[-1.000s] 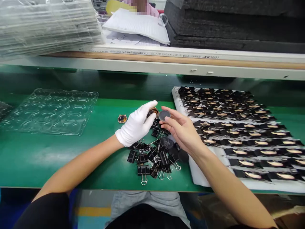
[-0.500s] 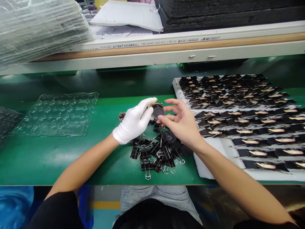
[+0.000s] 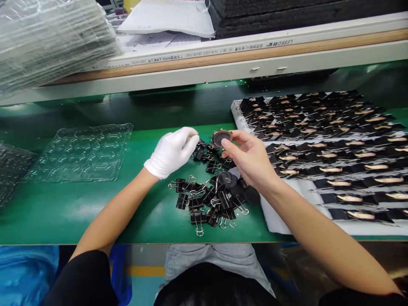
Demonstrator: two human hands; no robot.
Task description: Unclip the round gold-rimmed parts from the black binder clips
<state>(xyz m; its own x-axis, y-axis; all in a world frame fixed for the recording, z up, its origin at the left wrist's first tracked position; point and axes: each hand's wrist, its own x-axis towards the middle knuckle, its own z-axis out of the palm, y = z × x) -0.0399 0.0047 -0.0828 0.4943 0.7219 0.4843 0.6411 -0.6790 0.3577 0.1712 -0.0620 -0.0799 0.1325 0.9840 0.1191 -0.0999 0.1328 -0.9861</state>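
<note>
My right hand (image 3: 250, 155), bare, pinches a round copper-rimmed part (image 3: 222, 138) with a dark disc on its face, the thumb lying on the disc. To its left, my left hand (image 3: 174, 151) wears a white glove; its fingers are curled together, and what they hold, if anything, is too small to make out. The two hands are apart. Black binder clips (image 3: 198, 217) with wire handles lie in a loose pile below and between the hands. Among them are several loose black discs (image 3: 251, 194).
On the right, white foam trays (image 3: 280, 212) hold rows of clipped parts (image 3: 339, 183). A clear plastic tray (image 3: 86, 148) lies at the left, with a dark tray (image 3: 12, 170) beyond it. Stacked clear trays (image 3: 54, 46), papers (image 3: 168, 19) and black foam (image 3: 302, 15) sit on the shelf.
My hands have moved apart. The round part has left my gloved left hand and is now in my right hand, a little further right and up. My left hand has shifted left.
</note>
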